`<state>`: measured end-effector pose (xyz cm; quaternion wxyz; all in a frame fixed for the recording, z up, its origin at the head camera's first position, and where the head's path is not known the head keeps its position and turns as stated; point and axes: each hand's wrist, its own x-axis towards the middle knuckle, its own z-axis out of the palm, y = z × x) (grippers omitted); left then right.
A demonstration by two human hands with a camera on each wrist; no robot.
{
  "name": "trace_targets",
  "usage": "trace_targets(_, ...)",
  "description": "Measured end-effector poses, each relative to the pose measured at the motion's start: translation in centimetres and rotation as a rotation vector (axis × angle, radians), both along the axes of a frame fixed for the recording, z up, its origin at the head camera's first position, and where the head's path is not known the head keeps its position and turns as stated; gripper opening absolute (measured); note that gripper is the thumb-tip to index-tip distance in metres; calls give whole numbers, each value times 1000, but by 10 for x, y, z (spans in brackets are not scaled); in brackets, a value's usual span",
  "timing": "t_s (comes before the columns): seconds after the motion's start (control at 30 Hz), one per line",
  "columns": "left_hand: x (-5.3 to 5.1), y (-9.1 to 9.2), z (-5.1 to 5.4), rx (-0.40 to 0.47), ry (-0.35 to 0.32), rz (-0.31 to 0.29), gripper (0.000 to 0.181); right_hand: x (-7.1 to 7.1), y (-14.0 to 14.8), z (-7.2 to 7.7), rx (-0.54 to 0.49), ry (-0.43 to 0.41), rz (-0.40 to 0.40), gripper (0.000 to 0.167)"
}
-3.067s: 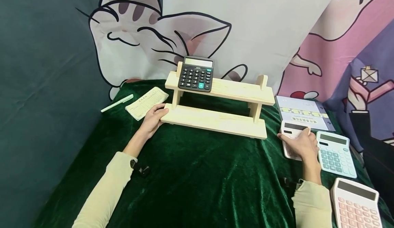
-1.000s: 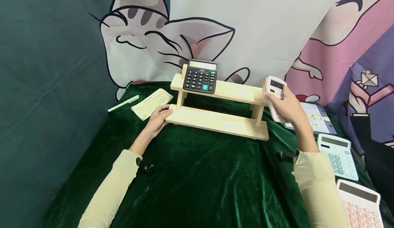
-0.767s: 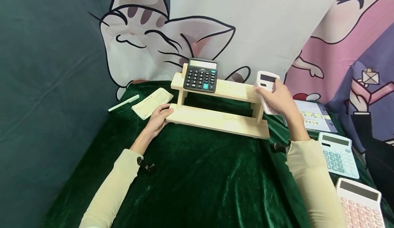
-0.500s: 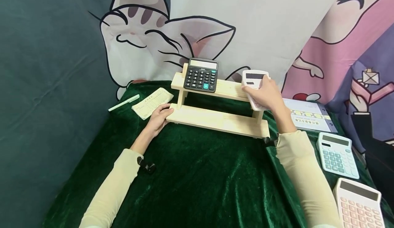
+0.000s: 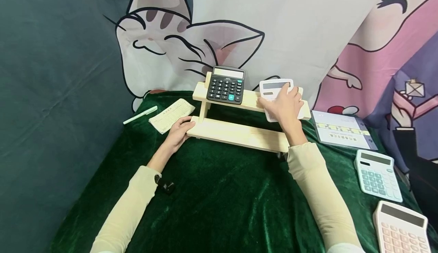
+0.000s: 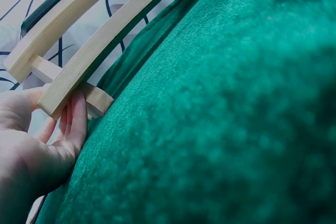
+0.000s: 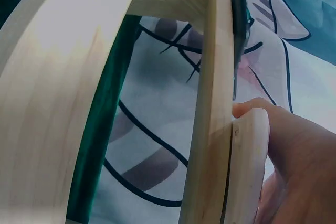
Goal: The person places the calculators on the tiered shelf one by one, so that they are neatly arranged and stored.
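Observation:
A two-tier wooden shelf (image 5: 236, 133) stands on green velvet cloth. My left hand (image 5: 178, 133) grips the left end of its lower board, and the left wrist view has the thumb above and fingers beneath. At the right part of the upper board, my right hand (image 5: 285, 103) holds a white calculator (image 5: 268, 94) by its sides, covering most of its keys. The right wrist view has this calculator's edge (image 7: 247, 166) against the board, tilted like the rack. On the upper board's left part leans a black calculator (image 5: 226, 86).
A pad of printed slips (image 5: 172, 115) and a pale pen (image 5: 140, 115) lie left of the shelf. To the right are a grey-white booklet (image 5: 343, 130), a light blue calculator (image 5: 378, 175) and a pink-keyed calculator (image 5: 402, 228). A printed curtain (image 5: 291, 29) hangs close behind.
My right hand has picked the white calculator up from beside the booklet and carried it left onto the upper board. My left hand has kept its grip on the lower board.

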<state>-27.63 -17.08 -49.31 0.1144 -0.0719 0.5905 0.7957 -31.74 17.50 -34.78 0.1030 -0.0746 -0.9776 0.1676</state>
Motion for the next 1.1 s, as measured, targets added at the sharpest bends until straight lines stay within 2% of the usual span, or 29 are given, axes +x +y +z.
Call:
trace_targets(0.23,-3,0,0,-7,-3,-2,56,-1,-1,0,24,-25,6,107)
trace_targets(0.33,-3,1,1,-1,-2,-3,56,2,1,0,31,-14,71,105)
trace_targets(0.43,-2,0,0,11,-2,4,55,7,6,0,6,21,176,98)
trace_targets(0.5,-1,0,0,15,-3,7,54,13,12,-1,-24,71,241,90)
trace_targets(0.63,-1,0,0,21,-8,1,54,25,27,-6,-91,233,361,64)
trace_targets(0.73,-1,0,-1,24,-9,-5,56,35,36,-16,-109,355,465,43)
trace_targets(0.83,-1,-2,0,19,-6,-8,58,43,40,-30,-109,441,536,34)
trace_targets(0.93,0,-4,2,5,-7,-1,56,50,41,-42,-121,495,553,33)
trace_targets(1.1,0,-1,2,-5,-16,-7,56,53,46,-54,-123,563,524,34)
